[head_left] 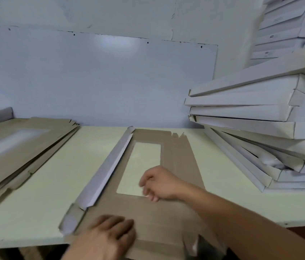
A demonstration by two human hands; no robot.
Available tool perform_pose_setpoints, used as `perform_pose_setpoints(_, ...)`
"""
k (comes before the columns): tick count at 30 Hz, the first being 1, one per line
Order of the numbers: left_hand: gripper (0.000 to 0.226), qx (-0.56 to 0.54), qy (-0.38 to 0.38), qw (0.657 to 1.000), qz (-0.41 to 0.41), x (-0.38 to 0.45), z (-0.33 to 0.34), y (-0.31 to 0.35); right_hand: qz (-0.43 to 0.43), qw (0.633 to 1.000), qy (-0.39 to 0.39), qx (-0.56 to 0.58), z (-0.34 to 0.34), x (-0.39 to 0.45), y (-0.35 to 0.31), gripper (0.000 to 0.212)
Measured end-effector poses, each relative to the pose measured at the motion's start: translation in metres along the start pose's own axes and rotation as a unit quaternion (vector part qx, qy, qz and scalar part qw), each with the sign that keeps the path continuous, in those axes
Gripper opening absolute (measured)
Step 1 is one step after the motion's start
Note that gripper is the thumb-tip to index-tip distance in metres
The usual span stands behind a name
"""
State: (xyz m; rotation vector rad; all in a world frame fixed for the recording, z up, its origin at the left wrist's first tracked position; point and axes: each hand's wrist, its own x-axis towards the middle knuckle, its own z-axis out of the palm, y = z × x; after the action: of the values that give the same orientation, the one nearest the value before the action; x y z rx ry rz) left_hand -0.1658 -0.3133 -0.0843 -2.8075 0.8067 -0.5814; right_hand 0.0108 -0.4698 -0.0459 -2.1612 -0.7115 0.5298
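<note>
Nearby, a pile of flat brown sheets (16,147) is seen on the left of the counter (44,184), and a leaning stack of white boxes (251,117) is crowded against its right end, with more boxes on a shelf (279,64) above. Nothing is set between the hands and the work. The left hand (110,235) is laid flat, fingers straight and close together, and is pressed on the near edge of the cardboard sheet (177,166). The right hand (159,182) is blurred, with loosely curled fingers. Whether anything is pinched cannot be told. The sheet is spread flat mid-counter under both hands. The right fingertips are placed at the near right corner of its rectangular opening (142,166), and its white left flap (106,169) is folded up.
</note>
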Motion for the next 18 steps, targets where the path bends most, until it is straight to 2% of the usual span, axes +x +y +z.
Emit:
perform_pose_setpoints(1,0.059,0.004,0.025,1.000,-0.017,-0.005,-0.004,-0.017,-0.026,0.995,0.022,-0.092,-0.022,-0.002,0.010,0.029)
perform_pose_setpoints(3,0.066,0.001,0.024,0.999,-0.040,-0.016,-0.006,-0.049,-0.040,0.957,-0.003,-0.287,-0.065,-0.009,0.032,0.053)
perform_pose_setpoints(5,0.056,-0.044,0.016,0.998,-0.031,-0.032,0.001,-0.076,0.005,0.916,-0.071,-0.395,-0.099,-0.018,0.055,0.076)
perform_pose_setpoints(7,0.042,-0.070,0.024,0.997,-0.030,-0.051,0.010,-0.113,0.046,0.883,-0.099,-0.457,-0.119,-0.028,0.073,0.087)
perform_pose_setpoints(9,0.031,-0.048,0.003,0.998,-0.039,-0.070,0.018,-0.141,0.038,0.855,-0.084,-0.510,-0.125,-0.034,0.083,0.084)
perform_pose_setpoints(10,0.035,-0.047,-0.004,0.998,-0.045,-0.076,0.022,-0.153,0.015,0.850,-0.069,-0.523,-0.123,-0.036,0.084,0.074)
perform_pose_setpoints(13,0.056,-0.051,-0.012,0.992,-0.115,-0.074,0.019,-0.179,-0.057,0.853,-0.018,-0.518,-0.112,-0.036,0.076,0.025)
perform_pose_setpoints(15,0.071,0.000,-0.001,0.978,-0.210,-0.069,0.011,-0.189,-0.063,0.868,0.003,-0.493,-0.099,-0.037,0.066,0.029)
perform_pose_setpoints(18,0.084,0.022,0.028,0.939,-0.343,-0.058,-0.017,-0.195,-0.077,0.880,-0.011,-0.468,-0.076,-0.040,0.051,0.036)
